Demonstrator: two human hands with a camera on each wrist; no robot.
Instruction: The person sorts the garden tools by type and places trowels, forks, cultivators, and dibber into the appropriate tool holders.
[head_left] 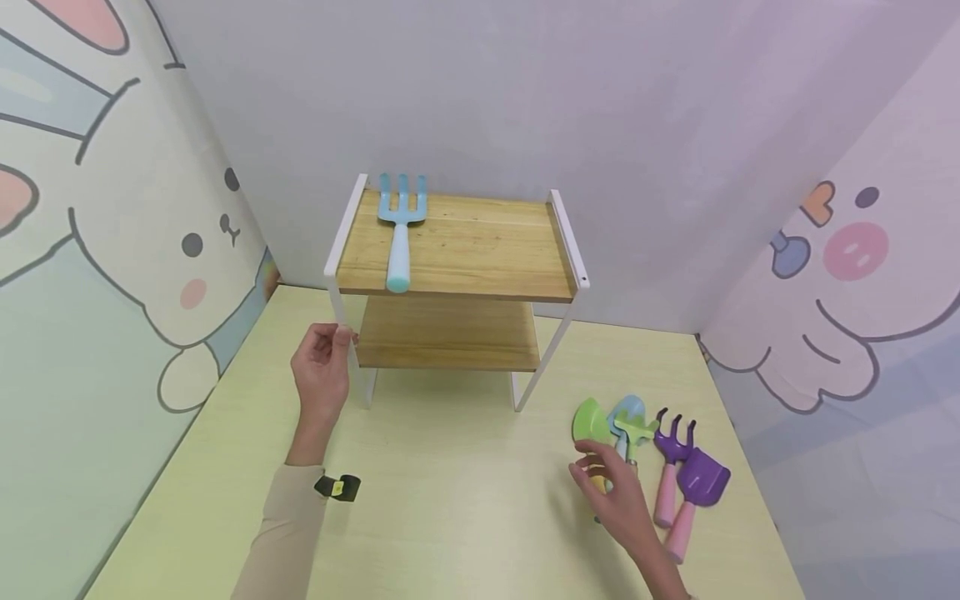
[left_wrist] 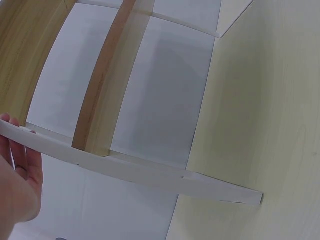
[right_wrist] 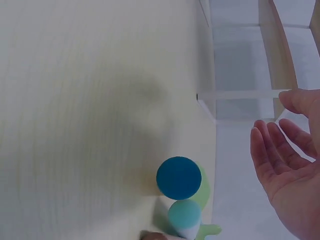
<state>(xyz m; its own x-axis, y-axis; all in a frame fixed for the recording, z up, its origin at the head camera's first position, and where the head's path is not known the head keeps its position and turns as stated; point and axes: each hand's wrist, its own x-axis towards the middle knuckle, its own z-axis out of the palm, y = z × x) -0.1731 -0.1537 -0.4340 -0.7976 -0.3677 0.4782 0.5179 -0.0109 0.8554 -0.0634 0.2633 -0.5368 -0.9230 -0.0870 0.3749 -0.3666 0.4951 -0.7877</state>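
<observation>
A two-tier wooden shelf with a white frame stands against the back wall. My left hand grips its front left post, fingers curled behind it. On the top board, toward the left, lies a light blue toy hand fork, prongs to the back. My right hand holds nothing; its fingers are loosely bent above the garden tools at the right. Among those are a green shovel, a blue shovel and a green fork, their handles partly hidden by that hand.
Right of my right hand lie a purple fork and a purple shovel, both with pink handles. The pale table meets cartoon-printed walls on both sides and a plain wall behind.
</observation>
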